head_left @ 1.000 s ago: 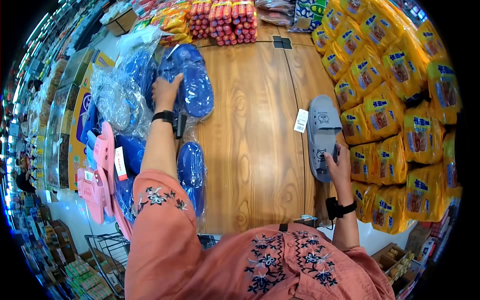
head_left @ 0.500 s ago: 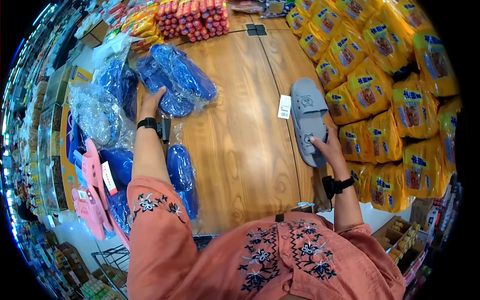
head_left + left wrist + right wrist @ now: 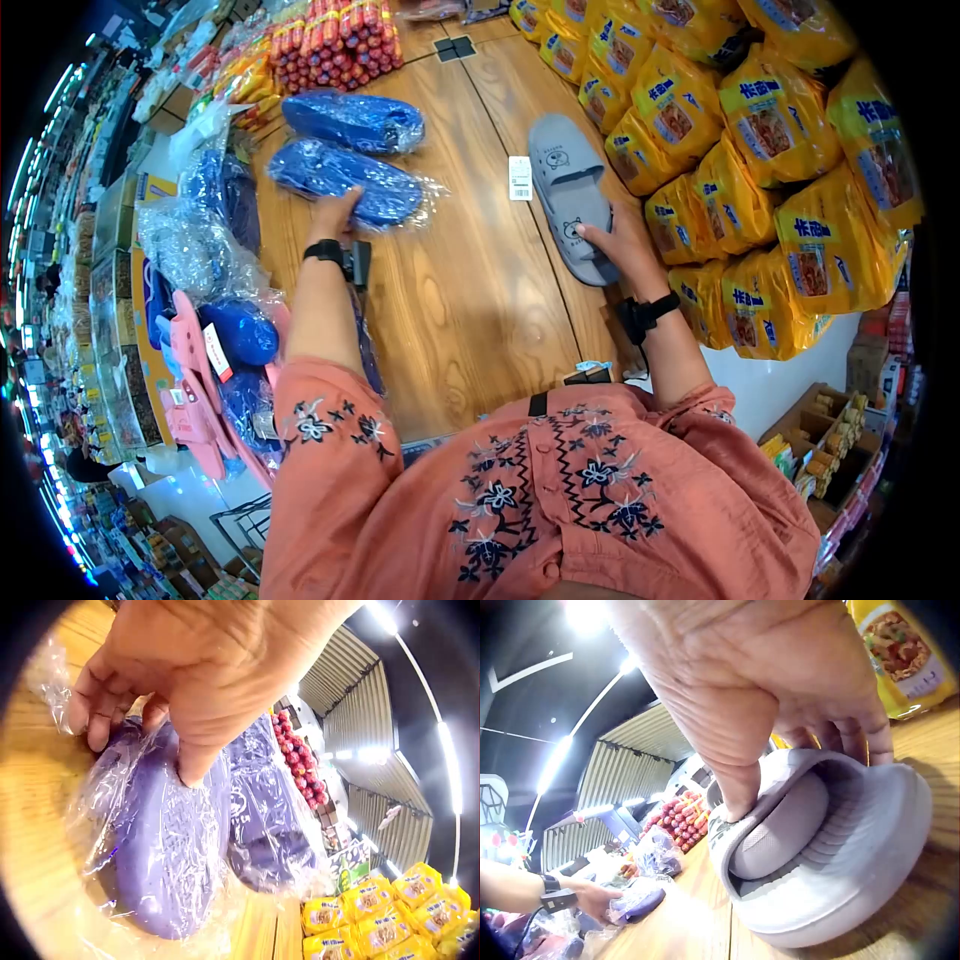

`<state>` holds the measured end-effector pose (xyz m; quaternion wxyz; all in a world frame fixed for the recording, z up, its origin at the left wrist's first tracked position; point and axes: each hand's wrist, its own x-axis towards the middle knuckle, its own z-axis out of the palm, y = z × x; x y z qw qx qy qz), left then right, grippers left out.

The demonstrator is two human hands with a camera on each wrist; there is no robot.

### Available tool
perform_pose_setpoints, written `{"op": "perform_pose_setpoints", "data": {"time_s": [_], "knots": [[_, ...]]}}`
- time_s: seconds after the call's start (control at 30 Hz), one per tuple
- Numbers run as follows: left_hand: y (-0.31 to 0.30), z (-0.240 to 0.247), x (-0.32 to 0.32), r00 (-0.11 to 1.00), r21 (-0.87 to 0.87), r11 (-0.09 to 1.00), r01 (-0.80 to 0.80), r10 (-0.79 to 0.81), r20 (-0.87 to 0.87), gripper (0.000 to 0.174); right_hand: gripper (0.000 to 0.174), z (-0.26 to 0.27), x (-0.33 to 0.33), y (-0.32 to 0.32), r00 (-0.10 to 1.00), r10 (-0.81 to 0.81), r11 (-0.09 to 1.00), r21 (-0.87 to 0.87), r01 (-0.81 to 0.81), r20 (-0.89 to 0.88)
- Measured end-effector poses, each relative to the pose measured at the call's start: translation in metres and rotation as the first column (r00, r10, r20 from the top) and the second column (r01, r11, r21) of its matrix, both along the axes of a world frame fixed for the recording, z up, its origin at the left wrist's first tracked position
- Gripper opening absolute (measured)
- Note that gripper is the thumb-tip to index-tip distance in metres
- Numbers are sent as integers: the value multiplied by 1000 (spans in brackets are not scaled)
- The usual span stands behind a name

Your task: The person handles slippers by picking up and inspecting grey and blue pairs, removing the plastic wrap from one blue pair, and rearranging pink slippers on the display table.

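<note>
In the head view my left hand (image 3: pixel 335 212) holds a blue slipper (image 3: pixel 320 175) in clear plastic film, its thumb on top. A second wrapped blue slipper (image 3: pixel 350 120) lies just beyond, side by side with it. The left wrist view shows the thumb pressed on the held slipper (image 3: pixel 165 862) and the fingers bent over its side. On the right, my right hand (image 3: pixel 622 248) grips the near end of a grey slide slipper (image 3: pixel 565 165) with a bear print. A white tag (image 3: pixel 520 178) lies beside that slipper. Seen from the right wrist, a grey piece sits inside the slipper's opening (image 3: pixel 840 877).
Yellow food bags (image 3: pixel 670 110) are stacked along the table's right side. Red sausage packs (image 3: pixel 335 50) stand at the far left. More wrapped blue slippers (image 3: pixel 230 195) and pink slippers (image 3: pixel 190 350) crowd the left edge. Below it shows a wire cart (image 3: pixel 245 525).
My left hand has moved toward the middle with the blue slippers, which now lie apart, side by side and crosswise. The right hand has closed its thumb onto the grey slipper. The head view has shifted.
</note>
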<state>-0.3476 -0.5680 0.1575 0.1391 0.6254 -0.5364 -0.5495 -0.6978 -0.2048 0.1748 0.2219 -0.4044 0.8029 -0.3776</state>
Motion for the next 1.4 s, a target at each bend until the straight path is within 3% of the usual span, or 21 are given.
{"op": "perform_pose_setpoints", "data": {"time_s": [0.03, 0.1, 0.23, 0.27, 0.37, 0.4, 0.5, 0.57, 0.63, 0.73, 0.83, 0.97, 1.07, 1.17, 1.2, 1.33, 1.37, 1.4], "knots": [[18, 16, -8, 997, -52, 999, 7, -3, 78, 53, 67, 1, 2, 1, 1000, -21, 1000, -14, 21, 18], [-11, -50, 1, 988, -171, 977, 128, -112, 102, 60, 70, 0, 4, 3, 999, -45, 999, -22, 45, 23], [44, -10, -24, 924, -267, 913, 307, -220, 312, 58, 71, -6, 0, 5, 998, -25, 999, -39, 27, 59], [59, -5, -26, 926, -396, 849, 349, -249, 282, 57, 71, -9, -3, 5, 996, -18, 998, -54, 23, 89], [67, 12, -30, 845, -119, 869, 480, -422, 329, 57, 75, -17, -11, 4, 1000, -15, 999, 33, 15, -4], [58, 19, -31, 682, -21, 798, 603, -501, 532, 57, 79, -23, -13, 3, 1000, -26, 998, 55, 26, 9], [24, 29, -21, 711, -403, 664, 630, -286, 643, 60, 81, -21, -13, 3, 999, -36, 994, 102, 39, -37], [4, 51, -32, 839, -636, 571, 518, -195, 508, 65, 82, -21, -13, 3, 999, -41, 993, 106, 44, -32], [5, 77, -60, 740, -641, 454, 619, -63, 669, 79, 83, -23, -15, 1, 999, -39, 994, 101, 42, -35], [-16, 70, -94, 556, -457, 465, 758, -96, 825, 89, 83, -26, -18, 0, 999, -31, 991, 126, 35, -34], [-32, 57, -118, 435, -294, 467, 834, -227, 871, 93, 81, -22, -21, -2, 999, -34, 985, 169, 36, -11], [-35, 41, -130, 548, -416, 498, 761, -149, 823, 83, 80, -22, -23, -2, 998, -47, 987, 157, 39, 47], [-18, 50, -127, 530, -425, 497, 757, -87, 843, 71, 78, -13, -20, -3, 985, -52, 991, 133, 30, 163], [-6, 54, -115, 462, -488, 222, 844, 160, 872, 64, 77, -20, -14, -4, 969, -51, 995, 90, 30, 243], [-5, 53, -113, 481, -508, 97, 856, 212, 851, 38, 77, -20, -10, -4, 951, -57, 997, 73, 37, 305], [-25, 17, -111, 538, -551, 86, 830, 140, 831, 28, 72, -39, -5, -3, 870, -47, 999, 19, 43, 491], [-15, 14, -112, 575, -591, 72, 804, 159, 802, 25, 69, -29, 0, -6, 820, -24, 1000, 3, 27, 572], [-2, 21, -115, 544, -566, 128, 814, 169, 822, 24, 67, -9, 6, -6, 759, -5, 1000, -4, 10, 651]]}}
